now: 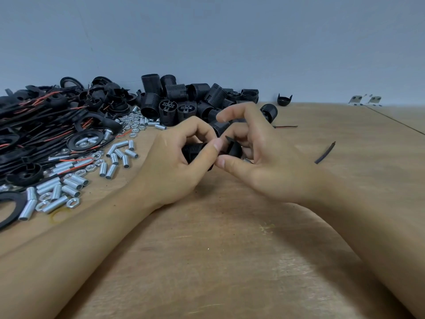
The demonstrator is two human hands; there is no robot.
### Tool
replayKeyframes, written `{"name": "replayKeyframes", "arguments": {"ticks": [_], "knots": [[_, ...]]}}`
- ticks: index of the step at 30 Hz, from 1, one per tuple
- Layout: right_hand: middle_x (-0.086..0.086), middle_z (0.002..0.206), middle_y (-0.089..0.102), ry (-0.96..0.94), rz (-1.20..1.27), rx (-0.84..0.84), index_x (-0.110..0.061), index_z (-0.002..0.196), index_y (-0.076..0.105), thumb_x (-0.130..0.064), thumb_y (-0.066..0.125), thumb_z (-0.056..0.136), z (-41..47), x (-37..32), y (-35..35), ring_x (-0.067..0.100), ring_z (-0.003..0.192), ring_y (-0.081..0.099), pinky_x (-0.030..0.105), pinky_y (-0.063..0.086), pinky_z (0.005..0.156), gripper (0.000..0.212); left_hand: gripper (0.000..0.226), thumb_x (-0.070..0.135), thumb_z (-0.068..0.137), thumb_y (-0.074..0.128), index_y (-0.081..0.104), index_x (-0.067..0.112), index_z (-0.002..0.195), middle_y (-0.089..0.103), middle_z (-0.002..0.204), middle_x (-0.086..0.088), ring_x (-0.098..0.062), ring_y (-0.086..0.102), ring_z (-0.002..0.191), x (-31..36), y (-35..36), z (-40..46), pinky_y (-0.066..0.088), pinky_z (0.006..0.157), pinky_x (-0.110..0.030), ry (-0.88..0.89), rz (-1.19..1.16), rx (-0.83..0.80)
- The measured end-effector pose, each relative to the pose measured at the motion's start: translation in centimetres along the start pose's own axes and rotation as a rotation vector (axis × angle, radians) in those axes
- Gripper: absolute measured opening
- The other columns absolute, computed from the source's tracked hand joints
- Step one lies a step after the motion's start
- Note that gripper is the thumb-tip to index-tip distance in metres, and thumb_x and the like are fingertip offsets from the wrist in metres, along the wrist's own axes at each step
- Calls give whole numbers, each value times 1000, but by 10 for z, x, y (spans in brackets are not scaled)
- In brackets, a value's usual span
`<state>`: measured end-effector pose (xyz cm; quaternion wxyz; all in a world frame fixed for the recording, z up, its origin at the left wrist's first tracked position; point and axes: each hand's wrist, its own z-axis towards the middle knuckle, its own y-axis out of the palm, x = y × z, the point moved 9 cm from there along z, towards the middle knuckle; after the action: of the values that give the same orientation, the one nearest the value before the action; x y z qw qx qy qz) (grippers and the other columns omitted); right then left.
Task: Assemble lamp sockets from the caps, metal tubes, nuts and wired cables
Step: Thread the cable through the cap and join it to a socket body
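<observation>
Bare table (207, 261) before both hands

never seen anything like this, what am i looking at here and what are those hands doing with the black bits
This is one picture from a camera worn on a person's head, looking down at their own two bare hands over a wooden table. The left hand holds a ribbed black socket body. The right hand holds a black cap right against its end, apparently fitting them together. To the left lie short metal tubes, nuts and black and red wired cables. More socket bodies are heaped by the wall.
</observation>
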<state>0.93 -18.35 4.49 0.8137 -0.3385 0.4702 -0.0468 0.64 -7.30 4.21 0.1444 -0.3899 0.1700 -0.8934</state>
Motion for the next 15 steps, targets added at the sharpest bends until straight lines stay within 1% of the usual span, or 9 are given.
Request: {"name": "replayKeyframes", "arguments": {"ticks": [2,5,8,10,12,14,15], "knots": [[3,92,65,7,1,5,-18,129,36,-13,67,88,0,0,-1,25,84,63,51,50,78,52,9,17,92,60,61,11,86,65,71,2,-12,60,65,-2,1,0,48,63,-25,-1,1,-10],[3,90,65,4,26,27,-18,131,36,-21,66,83,0,-1,-1,28,85,62,53,49,77,56,11,17,92,61,62,8,86,63,68,5,-3,56,60,-2,-1,0,41,62,-13,-4,-3,-23],[0,90,64,10,41,45,-19,133,35,-25,63,80,0,-1,-4,26,84,63,53,51,79,60,12,17,92,61,64,7,86,61,65,10,1,52,56,0,-3,1,36,59,-8,16,42,-36],[-2,91,63,9,43,53,-19,134,35,-26,64,80,0,0,-7,25,86,63,53,52,80,62,13,15,92,61,65,5,85,59,65,9,2,51,55,2,-2,1,34,58,-7,41,68,-46],[-1,92,62,7,29,47,-18,135,34,-22,65,82,0,1,-6,26,86,63,52,52,79,61,14,14,94,60,64,4,85,59,65,7,1,50,54,4,-1,0,33,57,-8,57,83,-54],[-1,91,62,23,-11,28,-16,134,35,-8,63,85,1,6,-6,26,86,63,50,51,80,57,15,16,95,57,62,6,85,59,64,4,-3,50,53,-1,-4,0,35,55,-12,34,79,-41],[-3,89,62,37,-41,14,-17,132,37,1,59,84,1,9,-7,25,86,63,50,51,80,56,16,19,95,56,61,7,86,59,64,1,-8,51,54,-4,-8,1,37,54,-17,13,80,-19]]}}
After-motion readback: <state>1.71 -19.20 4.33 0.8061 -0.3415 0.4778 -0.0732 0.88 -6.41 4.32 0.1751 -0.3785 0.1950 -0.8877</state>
